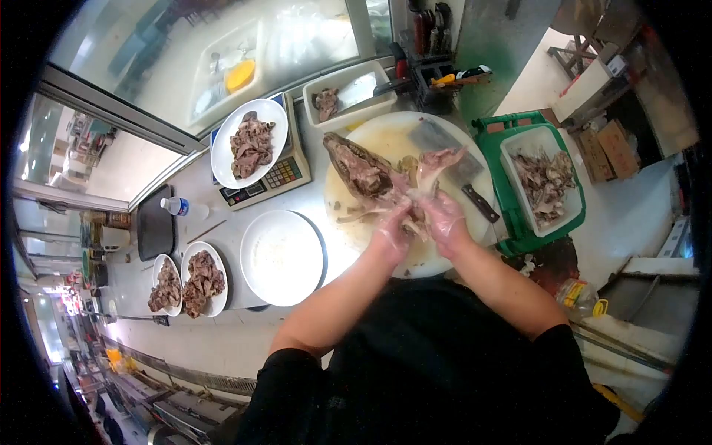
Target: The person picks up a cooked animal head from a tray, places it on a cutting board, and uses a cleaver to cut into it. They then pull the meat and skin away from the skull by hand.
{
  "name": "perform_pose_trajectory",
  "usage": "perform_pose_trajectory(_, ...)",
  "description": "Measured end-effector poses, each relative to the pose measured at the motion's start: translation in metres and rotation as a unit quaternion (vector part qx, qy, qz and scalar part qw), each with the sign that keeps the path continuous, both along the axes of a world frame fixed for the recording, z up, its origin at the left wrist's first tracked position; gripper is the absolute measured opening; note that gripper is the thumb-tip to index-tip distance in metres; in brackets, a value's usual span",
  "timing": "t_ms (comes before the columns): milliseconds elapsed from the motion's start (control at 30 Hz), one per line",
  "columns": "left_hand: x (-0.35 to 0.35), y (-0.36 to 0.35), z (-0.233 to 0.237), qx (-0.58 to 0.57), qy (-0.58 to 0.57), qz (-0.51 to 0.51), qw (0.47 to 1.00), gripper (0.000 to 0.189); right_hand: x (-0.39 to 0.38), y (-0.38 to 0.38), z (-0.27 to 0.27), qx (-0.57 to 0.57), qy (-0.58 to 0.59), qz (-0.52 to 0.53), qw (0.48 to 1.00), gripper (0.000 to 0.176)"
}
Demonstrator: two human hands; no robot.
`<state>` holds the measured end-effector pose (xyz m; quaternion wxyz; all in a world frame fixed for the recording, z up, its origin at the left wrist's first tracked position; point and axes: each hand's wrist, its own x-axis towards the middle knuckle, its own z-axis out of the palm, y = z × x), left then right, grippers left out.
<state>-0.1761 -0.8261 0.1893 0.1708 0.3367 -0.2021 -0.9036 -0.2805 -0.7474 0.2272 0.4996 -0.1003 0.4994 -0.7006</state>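
Note:
On a round white cutting board (467, 159) lies a cooked animal head (360, 167), its long dark snout pointing to the upper left. My left hand (394, 228), in a clear glove, is closed on the near end of the head. In my right hand (445, 221), also gloved, is a pale, flared jawbone (432, 169) with meat clinging to it, standing out above the fingers. Both hands are close together, so the exact grip points are partly hidden. A dark-handled knife (480, 204) rests on the board just right of my right hand.
Left of the board are an empty white plate (282, 258), a scale (293, 162) bearing a plate of meat (252, 148), and two meat-filled dishes (203, 282). Behind stands a white bin (356, 93) with a cleaver. Bones (545, 185) fill a tub over a green bin (512, 241).

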Motion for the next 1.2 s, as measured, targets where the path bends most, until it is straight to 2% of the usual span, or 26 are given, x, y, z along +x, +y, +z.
perform_pose_trajectory(33, -0.004, 0.000, 0.001, 0.000, 0.001, 0.000, 1.000, 0.039, -0.001, 0.001, -0.005, -0.002, 0.014, 0.007, 1.000, 0.032)
perform_pose_trajectory(100, -0.010, 0.003, 0.013, 0.078, -0.008, 0.059, 0.995, 0.026, -0.001, 0.001, -0.003, 0.009, 0.011, -0.009, 1.000, 0.031)
perform_pose_trajectory(267, -0.013, -0.003, 0.013, 0.138, 0.002, 0.051, 0.989, 0.023, -0.006, 0.008, -0.001, 0.019, -0.043, -0.048, 0.998, 0.029)
perform_pose_trajectory(367, -0.012, -0.004, 0.020, 0.151, 0.013, 0.052, 0.987, 0.023, -0.013, 0.013, -0.004, 0.008, -0.021, -0.023, 0.999, 0.031)
perform_pose_trajectory(433, -0.010, -0.004, 0.021, 0.159, 0.017, 0.032, 0.987, 0.025, -0.018, 0.015, 0.000, 0.002, -0.044, 0.073, 0.996, 0.033)
perform_pose_trajectory(500, -0.007, -0.004, 0.022, 0.167, 0.020, 0.013, 0.986, 0.027, -0.015, 0.011, -0.001, 0.022, -0.036, 0.059, 0.997, 0.029)
perform_pose_trajectory(533, -0.007, -0.001, 0.019, 0.168, 0.020, 0.012, 0.986, 0.027, -0.014, 0.010, -0.003, 0.043, -0.029, 0.047, 0.998, 0.026)
perform_pose_trajectory(600, -0.007, 0.005, 0.006, 0.035, 0.002, -0.022, 0.999, 0.030, -0.017, 0.009, -0.023, 0.070, -0.022, 0.034, 0.997, 0.025)
perform_pose_trajectory(633, -0.007, 0.004, -0.004, 0.035, 0.003, -0.023, 0.999, 0.030, -0.020, 0.010, -0.034, 0.096, -0.016, 0.021, 0.995, 0.025)
perform_pose_trajectory(700, -0.009, 0.003, -0.014, 0.216, 0.117, 0.009, 0.969, 0.031, -0.023, 0.012, -0.027, 0.083, -0.026, 0.035, 0.996, 0.031)
perform_pose_trajectory(733, -0.009, 0.004, -0.019, 0.217, 0.117, 0.008, 0.969, 0.031, -0.025, 0.012, -0.023, 0.069, -0.037, 0.051, 0.996, 0.037)
perform_pose_trajectory(767, -0.010, 0.006, -0.010, 0.199, 0.105, 0.021, 0.974, 0.029, -0.026, 0.013, -0.019, 0.069, -0.037, 0.051, 0.996, 0.037)
perform_pose_trajectory(833, -0.013, 0.006, -0.005, 0.181, 0.093, 0.035, 0.978, 0.027, -0.027, 0.012, -0.011, -0.005, -0.110, 0.045, 0.993, 0.033)
perform_pose_trajectory(900, -0.015, 0.006, -0.003, 0.222, 0.120, 0.064, 0.966, 0.024, -0.025, 0.011, -0.006, -0.009, -0.117, 0.025, 0.993, 0.031)
perform_pose_trajectory(1000, -0.017, 0.011, 0.011, 0.209, 0.171, 0.072, 0.960, 0.020, -0.032, 0.012, 0.000, 0.020, -0.110, -0.017, 0.994, 0.024)
perform_pose_trajectory(1067, -0.018, 0.010, 0.013, 0.224, 0.149, 0.081, 0.960, 0.017, -0.035, 0.014, 0.000, 0.051, -0.095, -0.034, 0.994, 0.021)
perform_pose_trajectory(1200, -0.020, 0.011, 0.036, 0.221, 0.062, 0.092, 0.969, 0.010, -0.041, 0.021, -0.011, -0.011, -0.126, -0.056, 0.990, 0.026)
